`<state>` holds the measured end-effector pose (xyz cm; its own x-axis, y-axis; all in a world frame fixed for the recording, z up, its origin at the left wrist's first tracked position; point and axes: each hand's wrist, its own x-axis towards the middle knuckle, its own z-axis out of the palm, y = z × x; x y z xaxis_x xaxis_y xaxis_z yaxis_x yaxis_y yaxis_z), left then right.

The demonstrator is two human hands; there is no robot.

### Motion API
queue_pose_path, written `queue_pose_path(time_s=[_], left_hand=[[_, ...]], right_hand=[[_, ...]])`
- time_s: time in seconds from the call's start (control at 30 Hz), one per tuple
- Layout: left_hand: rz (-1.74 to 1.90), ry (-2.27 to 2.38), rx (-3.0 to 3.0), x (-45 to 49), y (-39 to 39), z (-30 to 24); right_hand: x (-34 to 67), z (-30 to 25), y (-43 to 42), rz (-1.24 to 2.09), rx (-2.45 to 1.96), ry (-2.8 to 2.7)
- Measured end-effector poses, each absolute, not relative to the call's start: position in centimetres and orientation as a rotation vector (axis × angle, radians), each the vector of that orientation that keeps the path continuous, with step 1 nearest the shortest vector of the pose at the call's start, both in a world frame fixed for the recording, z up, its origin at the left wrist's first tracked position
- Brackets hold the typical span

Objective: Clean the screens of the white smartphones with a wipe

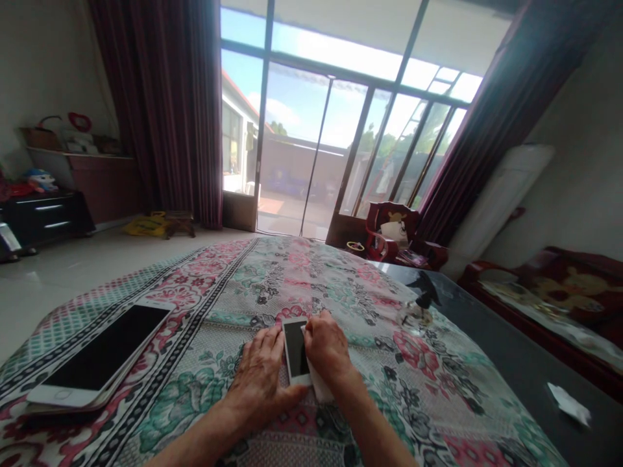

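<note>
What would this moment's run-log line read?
left hand: steadies small white phone | right hand: holds white wipe against it | surface: floral cloth | nearby: larger white phone lying flat

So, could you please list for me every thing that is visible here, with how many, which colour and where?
small phone: 1, white with dark screen, on the cloth between both grips
white wipe: 1, white, under the right grip
large phone: 1, white with black screen, on the cloth at left
floral cloth: 1, pink, green and grey, over the table
dark table: 1, black, bare part at right
paper scrap: 1, white, on the bare table
curtains: 2, dark red, beside the window
chair: 1, red, by the window
sofa: 1, red, far right
left grip: 1, flat on the cloth, touching the small phone's left edge
right grip: 1, on the wipe, at the phone's right edge
</note>
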<state>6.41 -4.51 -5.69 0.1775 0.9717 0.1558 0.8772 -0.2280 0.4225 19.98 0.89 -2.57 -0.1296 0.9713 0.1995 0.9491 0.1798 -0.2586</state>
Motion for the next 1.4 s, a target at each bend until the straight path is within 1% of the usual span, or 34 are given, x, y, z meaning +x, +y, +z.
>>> queue_pose_path(time_s=[0.2, 0.3, 0.43, 0.63, 0.7, 0.9, 1.13, 1.33, 1.4], left_hand=[[0.605, 1.832, 2.209, 6.4, -4.4, -6.3], [0.631, 1.805, 2.228, 6.2, -4.3, -6.6], [0.634, 1.774, 2.231, 6.0, -4.1, -6.7], [0.618, 1.796, 2.203, 6.1, -4.1, -6.8], [0.614, 1.805, 2.209, 6.1, -4.1, -6.8], [0.633, 1.787, 2.233, 6.1, -4.1, -6.7], [0.619, 1.793, 2.225, 6.2, -4.1, -6.7], [0.616, 1.786, 2.227, 6.1, -4.0, -6.7], [0.614, 1.79, 2.233, 6.2, -4.1, -6.6]], right_hand=[[18.2, -2.6, -0.7, 0.155, -1.743, -2.271], [19.3, -2.2, -0.2, 0.202, -1.817, -2.249], [21.1, -2.0, 0.4, 0.184, -1.883, -2.21], [19.9, -2.0, -0.6, 0.344, -1.631, -2.393], [19.7, -1.9, -0.5, 0.362, -1.641, -2.405], [21.4, -1.8, 1.1, 0.214, -1.864, -2.171], [20.4, -2.5, 0.9, 0.212, -1.62, -2.255], [20.6, -2.7, 1.7, 0.121, -1.782, -2.135], [20.7, -3.0, 1.9, 0.107, -1.764, -2.116]])
